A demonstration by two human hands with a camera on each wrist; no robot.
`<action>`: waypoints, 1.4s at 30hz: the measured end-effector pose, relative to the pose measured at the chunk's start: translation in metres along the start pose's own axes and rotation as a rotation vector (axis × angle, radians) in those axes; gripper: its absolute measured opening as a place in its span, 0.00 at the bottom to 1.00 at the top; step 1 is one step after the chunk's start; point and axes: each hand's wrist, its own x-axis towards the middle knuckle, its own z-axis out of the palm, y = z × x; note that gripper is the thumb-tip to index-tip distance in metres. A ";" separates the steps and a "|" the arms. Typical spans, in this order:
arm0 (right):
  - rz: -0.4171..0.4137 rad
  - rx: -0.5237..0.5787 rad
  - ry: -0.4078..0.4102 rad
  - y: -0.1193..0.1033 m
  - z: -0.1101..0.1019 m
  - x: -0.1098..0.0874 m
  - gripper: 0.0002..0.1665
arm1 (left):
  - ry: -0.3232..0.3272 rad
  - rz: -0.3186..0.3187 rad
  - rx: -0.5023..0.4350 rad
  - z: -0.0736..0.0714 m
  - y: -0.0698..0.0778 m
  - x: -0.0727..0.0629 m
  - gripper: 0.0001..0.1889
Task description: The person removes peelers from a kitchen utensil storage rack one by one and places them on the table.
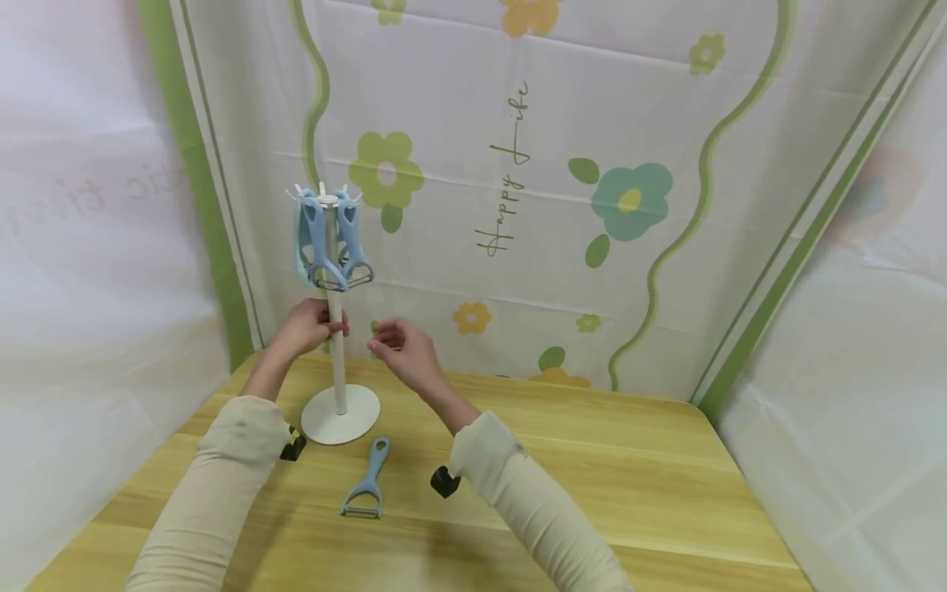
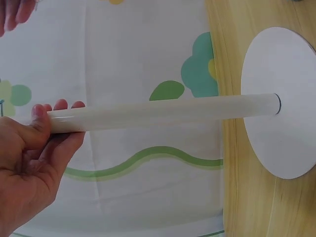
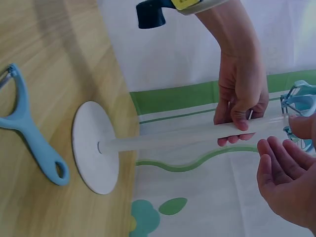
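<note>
My left hand (image 1: 305,326) grips the white pole (image 1: 338,370) of an upright stand partway up, thumb and fingers around it. The stand's round white base (image 2: 276,148) rests on the table. From hooks at the top hang several blue peelers (image 1: 318,238), some overlapping. To the right of the pole, apart from it, my right hand (image 1: 407,353) is raised with loosely bent fingers and nothing in them; the right wrist view shows its palm (image 3: 291,192) below the hanging peelers. One more blue peeler (image 1: 373,469) lies on the table in front of the base, blade end toward me.
The wooden table (image 1: 592,493) stretches to the right of the stand. Behind it hangs a white curtain (image 1: 459,271) with flowers and lettering, and white cloth hangs on both sides. A dark wrist mount (image 1: 445,482) sits at my right cuff.
</note>
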 end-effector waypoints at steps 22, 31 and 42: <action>-0.100 -0.020 0.184 -0.059 -0.009 0.059 0.20 | -0.033 -0.027 -0.016 -0.002 0.001 0.003 0.04; -0.108 -0.034 0.222 -0.074 -0.009 0.074 0.22 | -0.032 -0.033 -0.018 -0.001 0.000 0.002 0.04; -0.015 0.042 0.181 -0.087 -0.011 0.091 0.27 | -0.035 -0.006 0.011 -0.002 -0.004 0.005 0.03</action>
